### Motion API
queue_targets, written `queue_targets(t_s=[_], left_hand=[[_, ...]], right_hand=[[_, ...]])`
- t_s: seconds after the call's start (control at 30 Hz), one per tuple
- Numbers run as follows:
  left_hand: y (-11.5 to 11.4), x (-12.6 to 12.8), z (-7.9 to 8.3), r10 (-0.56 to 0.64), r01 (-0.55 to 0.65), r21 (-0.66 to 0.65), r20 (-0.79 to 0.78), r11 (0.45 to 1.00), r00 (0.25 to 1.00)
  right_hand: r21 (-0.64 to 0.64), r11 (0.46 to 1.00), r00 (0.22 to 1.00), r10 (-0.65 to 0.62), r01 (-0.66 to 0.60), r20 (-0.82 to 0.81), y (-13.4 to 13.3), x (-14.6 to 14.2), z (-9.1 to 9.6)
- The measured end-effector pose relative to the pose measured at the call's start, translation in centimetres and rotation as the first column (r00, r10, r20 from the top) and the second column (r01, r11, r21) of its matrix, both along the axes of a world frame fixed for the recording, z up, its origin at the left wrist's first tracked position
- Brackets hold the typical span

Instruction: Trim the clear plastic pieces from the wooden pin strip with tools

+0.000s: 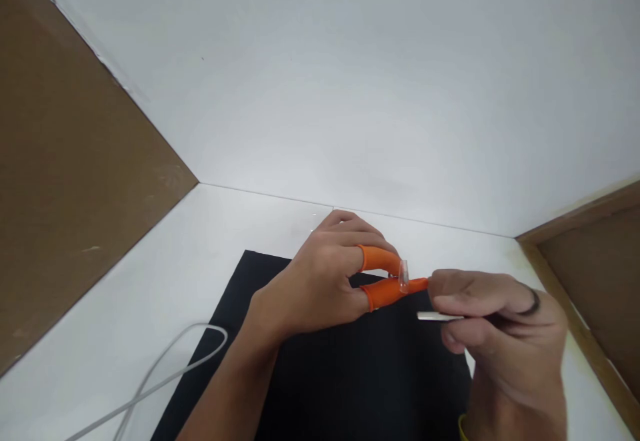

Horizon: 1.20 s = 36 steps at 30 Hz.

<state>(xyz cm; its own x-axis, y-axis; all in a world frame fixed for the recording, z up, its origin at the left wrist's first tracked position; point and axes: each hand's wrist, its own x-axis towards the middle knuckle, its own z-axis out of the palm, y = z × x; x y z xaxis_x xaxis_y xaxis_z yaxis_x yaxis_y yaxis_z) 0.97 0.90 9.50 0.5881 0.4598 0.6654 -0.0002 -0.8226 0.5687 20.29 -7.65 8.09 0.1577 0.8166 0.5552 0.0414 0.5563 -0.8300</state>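
Observation:
My left hand (325, 274) reaches over the black mat with orange finger cots (383, 292) on its thumb and index finger. Those two fingers pinch a small clear tapered plastic piece (404, 276), which stands upright at their tips. Close by on the right, my right hand (505, 334) is closed round a thin whitish flat stick (440, 316), whose end points left. Its upper fingertips meet the pointed end of the lower orange cot. The rest of the stick is hidden in the palm.
A black mat (360, 381) lies on the white table (210, 254). A grey cable (165, 378) loops over the mat's left edge. A white panel (350, 81) stands behind, with a brown board (75, 148) at the left and a wooden frame (565, 301) at the right.

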Motion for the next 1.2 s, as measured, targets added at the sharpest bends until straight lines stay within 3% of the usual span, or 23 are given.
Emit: queue_targets(t_s=[0.2,0.33,0.4,0.6,0.8,0.97,1.13,1.2], left_hand=[[-0.2,0.1,0.4,-0.024,0.025,-0.031,0.021,0.999,0.999],[-0.1,0.1,0.5,-0.027,0.028,-0.037,0.033,0.999,0.999],[0.0,0.1,0.4,-0.028,0.029,-0.037,0.036,0.999,0.999],[0.0,-0.1,0.2,-0.019,0.020,-0.038,0.026,0.999,0.999],[0.0,-0.1,0.2,-0.042,0.041,-0.047,-0.011,0.998,0.999],[0.0,0.0,0.3,-0.099,0.100,-0.077,0.013,0.992,0.995],[0.0,-0.1,0.7,-0.147,0.151,-0.109,0.039,0.983,0.988],[0.0,-0.2,0.7,-0.157,0.161,-0.134,0.036,0.978,0.987]], right_hand=[[0.075,0.986,0.983,-0.137,0.147,-0.121,0.5,-0.1,-0.2],[0.000,1.000,1.000,0.021,-0.021,-0.005,-0.2,0.2,0.4],[-0.029,0.999,0.999,0.036,-0.036,0.007,-0.5,0.3,0.5],[0.070,0.977,0.973,-0.193,0.202,-0.125,-0.1,0.0,-0.4],[0.101,0.994,0.997,-0.050,0.045,0.051,-0.7,0.8,0.2],[0.112,0.958,0.964,-0.264,0.265,-0.018,0.1,0.4,0.2],[0.123,0.992,0.991,-0.029,0.012,0.134,0.2,0.7,0.1],[0.107,0.993,0.991,-0.064,0.052,0.113,0.2,0.6,0.2]])
